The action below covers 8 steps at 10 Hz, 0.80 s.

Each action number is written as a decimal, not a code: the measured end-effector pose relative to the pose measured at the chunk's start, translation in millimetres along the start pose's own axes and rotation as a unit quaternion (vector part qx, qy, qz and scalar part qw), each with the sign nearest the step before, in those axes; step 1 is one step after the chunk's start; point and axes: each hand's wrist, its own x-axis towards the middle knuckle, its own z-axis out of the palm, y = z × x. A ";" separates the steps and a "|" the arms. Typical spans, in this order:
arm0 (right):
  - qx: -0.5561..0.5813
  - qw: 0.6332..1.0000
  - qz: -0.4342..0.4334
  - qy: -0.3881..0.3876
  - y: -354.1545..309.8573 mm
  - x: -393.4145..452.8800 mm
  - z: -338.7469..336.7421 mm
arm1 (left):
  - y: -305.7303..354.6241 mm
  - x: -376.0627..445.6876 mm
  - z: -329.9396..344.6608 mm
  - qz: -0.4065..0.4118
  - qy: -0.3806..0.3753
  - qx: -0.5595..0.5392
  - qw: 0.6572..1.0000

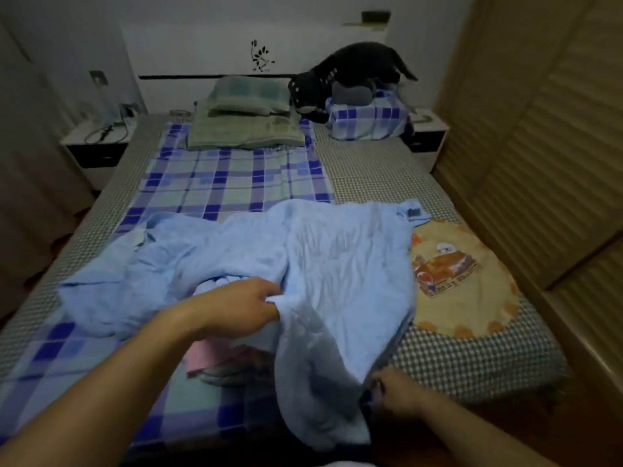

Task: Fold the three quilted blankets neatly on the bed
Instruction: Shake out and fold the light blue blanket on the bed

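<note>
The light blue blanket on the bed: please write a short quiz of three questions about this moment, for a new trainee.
1. True or false: the light blue blanket is already folded into a neat square.
2. Which hand pinches a fold near the middle of this blanket? A. left B. right C. neither
3. Fill in: the yellow cartoon-print blanket lies to the ____ of the blue one.

Key
1. False; it lies spread and rumpled over the bed.
2. A; the left hand pinches the fold, while the right hand holds the near edge.
3. Right.
</note>
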 end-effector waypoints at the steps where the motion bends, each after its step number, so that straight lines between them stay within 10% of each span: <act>1: 0.007 1.000 0.028 -0.007 -7.8 -2.6 15.6 | 1.8 -12.1 23.5 -0.076 -0.015 -0.083 0.993; 3: 0.237 0.969 0.070 -0.002 -64.2 11.9 51.2 | 37.6 -5.8 6.5 -0.064 0.174 -0.483 0.856; 5: 0.325 0.941 0.035 0.082 -117.4 11.8 26.6 | 76.6 11.6 -8.7 -0.046 0.159 -0.579 0.798; 6: 0.394 0.890 0.159 0.168 -122.2 33.9 -1.1 | 97.8 29.9 -14.5 -0.062 0.131 -0.611 0.778; 7: 0.511 0.814 0.224 0.161 -78.5 22.6 -57.7 | 76.4 48.4 -14.1 0.002 0.154 -0.438 0.886; 8: 0.335 0.883 0.284 0.168 -7.8 22.3 -106.6 | 45.0 52.8 -10.7 0.023 0.028 -0.156 0.987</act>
